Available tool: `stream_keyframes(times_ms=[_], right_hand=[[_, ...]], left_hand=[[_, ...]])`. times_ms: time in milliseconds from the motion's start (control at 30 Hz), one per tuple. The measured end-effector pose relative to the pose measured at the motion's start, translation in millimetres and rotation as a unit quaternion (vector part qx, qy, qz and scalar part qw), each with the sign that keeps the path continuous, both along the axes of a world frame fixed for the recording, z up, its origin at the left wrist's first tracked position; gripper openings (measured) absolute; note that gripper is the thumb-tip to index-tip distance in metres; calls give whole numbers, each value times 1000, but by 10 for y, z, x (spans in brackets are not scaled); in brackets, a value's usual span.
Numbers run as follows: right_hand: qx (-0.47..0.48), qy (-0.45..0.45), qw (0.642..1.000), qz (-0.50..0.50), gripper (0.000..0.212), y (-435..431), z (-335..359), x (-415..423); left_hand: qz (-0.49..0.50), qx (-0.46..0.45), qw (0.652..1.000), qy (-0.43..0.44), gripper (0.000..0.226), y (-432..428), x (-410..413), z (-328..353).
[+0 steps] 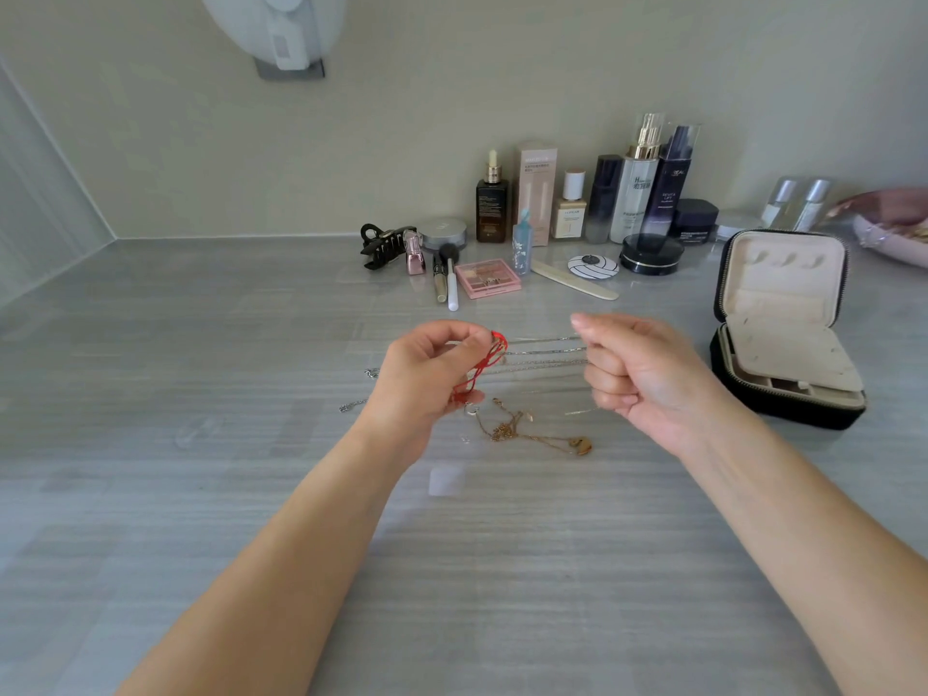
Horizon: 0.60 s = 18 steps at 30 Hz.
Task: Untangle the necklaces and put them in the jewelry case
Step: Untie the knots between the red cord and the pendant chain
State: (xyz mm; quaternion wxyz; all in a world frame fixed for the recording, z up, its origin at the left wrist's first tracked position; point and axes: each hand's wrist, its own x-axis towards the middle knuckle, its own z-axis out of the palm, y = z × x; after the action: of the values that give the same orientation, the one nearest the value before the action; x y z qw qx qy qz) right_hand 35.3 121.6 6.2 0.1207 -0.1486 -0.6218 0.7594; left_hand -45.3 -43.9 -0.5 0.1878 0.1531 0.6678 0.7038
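The tangle hangs between two hands above the grey, streaked table (201,344). One red cord necklace (481,370), a thin woven loop, is pinched between the thumb and curled fingertips of the left hand (432,374). From that same pinch the silver chains (545,352) run out, at least three fine, taut strands lying nearly level. They end in the right hand (638,369), whose fingers are curled tight around them like a fist. How many separate silver necklaces these strands make cannot be told. Two loose silver ends lie on the table to the left of the left hand. Just below the hands, flat on the surface, one gold chain (522,432) lies in a crumpled heap with a small rounded gold pendant at its right end. To the right of the right hand and apart from it stands one jewelry case (783,324), open. It is black outside with a zip edge and lined in soft beige. Its lid is upright with three small curved tabs near the top, and a padded flap lies over the compartments in its base. No necklace shows inside it. Farther back lie one black claw hair clip (386,243), one pink square eyeshadow palette (489,278), one pale nail file (575,286) and one round black compact (651,253). Behind them stands a row of glass and plastic bottles.
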Motion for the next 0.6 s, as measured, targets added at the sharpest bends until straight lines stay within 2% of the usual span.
stream_keyframes(times_ms=[100,233,367,400,500,600], right_hand=[[18,8,1000,1,34,-15,-3,19],[16,26,998,53,33,-28,-19,14],[7,2,995,98,16,-60,-20,9],[18,-7,993,113,16,-71,-18,13],[99,-26,987,120,35,-101,-42,11],[173,-27,982,64,14,-125,-58,-8]], left_hand=[[0,18,1000,-18,6,-13,-5,8],[-4,15,1000,-12,8,-5,9,0],[-20,12,1000,-3,8,5,27,11],[-24,13,1000,-3,7,4,31,15],[-35,13,999,-5,7,5,37,19],[-35,7,999,-3,9,3,43,16]])
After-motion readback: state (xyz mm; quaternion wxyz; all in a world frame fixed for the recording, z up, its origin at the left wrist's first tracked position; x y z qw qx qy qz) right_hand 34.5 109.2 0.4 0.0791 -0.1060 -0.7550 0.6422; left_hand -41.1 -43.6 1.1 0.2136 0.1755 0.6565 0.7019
